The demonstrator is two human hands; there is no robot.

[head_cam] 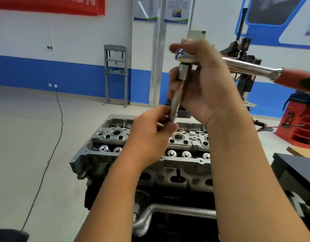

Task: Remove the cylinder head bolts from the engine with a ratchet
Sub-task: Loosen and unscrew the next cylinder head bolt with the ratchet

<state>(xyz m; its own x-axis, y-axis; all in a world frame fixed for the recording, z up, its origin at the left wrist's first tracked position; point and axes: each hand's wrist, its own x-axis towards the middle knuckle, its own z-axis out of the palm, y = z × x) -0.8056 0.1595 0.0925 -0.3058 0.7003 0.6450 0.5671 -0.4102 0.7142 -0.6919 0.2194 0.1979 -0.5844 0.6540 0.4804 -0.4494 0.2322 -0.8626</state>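
**Q:** What does the right hand [201, 81] hold?

**A:** The ratchet [238, 66], raised well above the engine [150, 154]. The fingers curl round the tool at its head; the chrome shank and red grip run off to the right edge of the view. A socket [183, 71] hangs below the head, and a long bolt [175, 103] extends down from it, tilted slightly leftward.

**Q:** And the left hand [150, 135]?

**A:** It sits lower, in front of the engine. Thumb and fingertips pinch the lower end of the bolt, just under the right hand.

**Q:** Where does the engine stand?

**A:** Directly beneath both forearms, at centre frame. The cylinder head [185, 137] faces upward, showing round bores and valve springs in rows. A curved metal pipe [168, 212] crosses the lower front.

**Q:** Is the bolt clear of the head?

**A:** Yes; its lower tip is in the left fingers, above the casting.

**Q:** What surrounds the work?

**A:** A pale floor with a black cable [51, 154] trailing at left; a grey press frame [115, 74] against the blue-and-white wall; a red cabinet [300, 128] at far right; a red banner [49, 5] at upper left.
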